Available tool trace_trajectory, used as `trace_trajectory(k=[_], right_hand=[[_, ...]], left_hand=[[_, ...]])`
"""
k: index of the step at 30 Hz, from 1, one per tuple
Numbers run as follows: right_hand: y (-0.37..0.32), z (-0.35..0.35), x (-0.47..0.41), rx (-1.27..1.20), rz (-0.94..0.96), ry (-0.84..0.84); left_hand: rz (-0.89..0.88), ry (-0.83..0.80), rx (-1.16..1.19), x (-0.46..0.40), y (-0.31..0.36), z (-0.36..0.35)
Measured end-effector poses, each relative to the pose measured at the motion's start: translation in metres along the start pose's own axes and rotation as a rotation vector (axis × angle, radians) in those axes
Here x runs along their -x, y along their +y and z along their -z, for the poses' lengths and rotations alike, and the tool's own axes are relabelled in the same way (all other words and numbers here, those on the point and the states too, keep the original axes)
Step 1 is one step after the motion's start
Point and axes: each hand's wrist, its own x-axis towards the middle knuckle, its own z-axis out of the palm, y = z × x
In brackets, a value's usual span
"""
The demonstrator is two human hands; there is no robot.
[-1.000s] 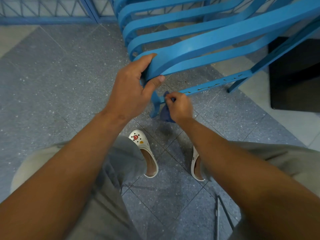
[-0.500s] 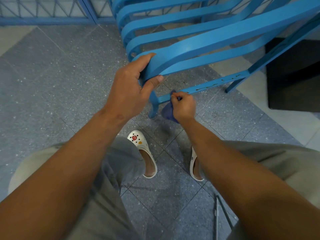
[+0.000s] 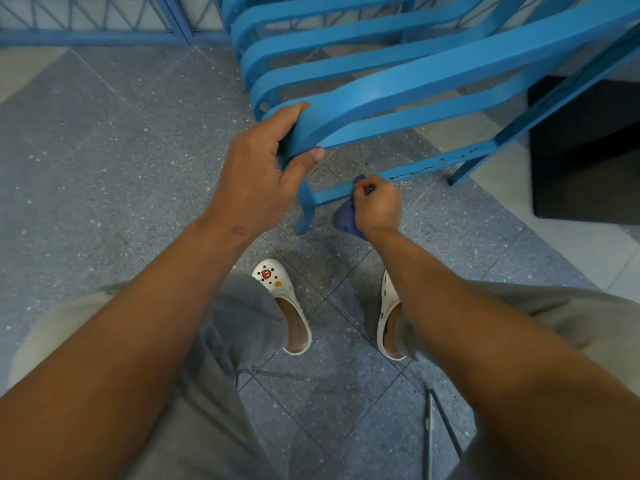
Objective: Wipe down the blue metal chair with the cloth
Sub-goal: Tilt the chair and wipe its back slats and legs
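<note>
Currently we have the blue metal chair tipped toward us; our left hand grips the curved end of its nearest slat, fingers curled over the top edge and thumb pressed underneath. Our right hand pinches the cloth around the thin lower crossbar, fingers closed narrow on it, with the loose remainder of the cloth hanging below the knuckles. Past the fingertips, further along the bar, we note dark specks and streaks in the paint; whether dirt or chipping we cannot tell. Judgement: the step in hand is wiping this bar. To do it well, keep the cloth wrapped fully round the bar, slide outward toward the far leg with steady squeeze, and hold the left grip firm so the frame does not swing. Risk: cloth bunching under the palm, leaving the bar's underside untouched.
</note>
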Motion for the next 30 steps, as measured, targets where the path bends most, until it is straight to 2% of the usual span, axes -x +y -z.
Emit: trace_trajectory(k=[5, 7, 10, 12, 15, 18, 20, 22, 26, 30], right_hand=[[-0.006, -0.003, 0.012, 0.104, 0.161, -0.149], [0.002, 0.011, -0.003, 0.073, 0.112, -0.097], [0.016, 0.028, -0.024, 0.019, -0.064, 0.061], [0.013, 0.023, -0.021, 0.045, -0.090, 0.076], [-0.002, 0.001, 0.003, 0.103, 0.041, -0.021], [-0.012, -0.010, 0.026, 0.243, 0.318, -0.206], [-0.008, -0.004, 0.021, 0.242, 0.372, -0.243], [-0.002, 0.010, 0.006, 0.189, 0.297, -0.211], [0.015, 0.027, -0.023, 0.077, 0.073, -0.039], [0.003, 0.006, -0.007, 0.110, 0.022, 0.002]], left_hand=[[0.004, -0.001, -0.009, 0.000, 0.001, 0.001], [0.000, 0.003, -0.003, 0.000, 0.001, 0.001], [-0.010, 0.012, 0.006, 0.000, 0.001, 0.001], [-0.009, 0.010, 0.013, 0.000, 0.002, 0.000], [-0.001, 0.012, 0.009, 0.000, 0.002, -0.001], [0.011, 0.008, -0.005, 0.000, 0.003, 0.000], [0.017, 0.001, 0.000, 0.000, 0.003, 0.001], [0.018, 0.000, 0.005, 0.000, 0.003, 0.002], [0.016, 0.007, 0.003, 0.000, 0.005, 0.002], [0.015, 0.001, 0.003, 0.000, 0.005, 0.002]])
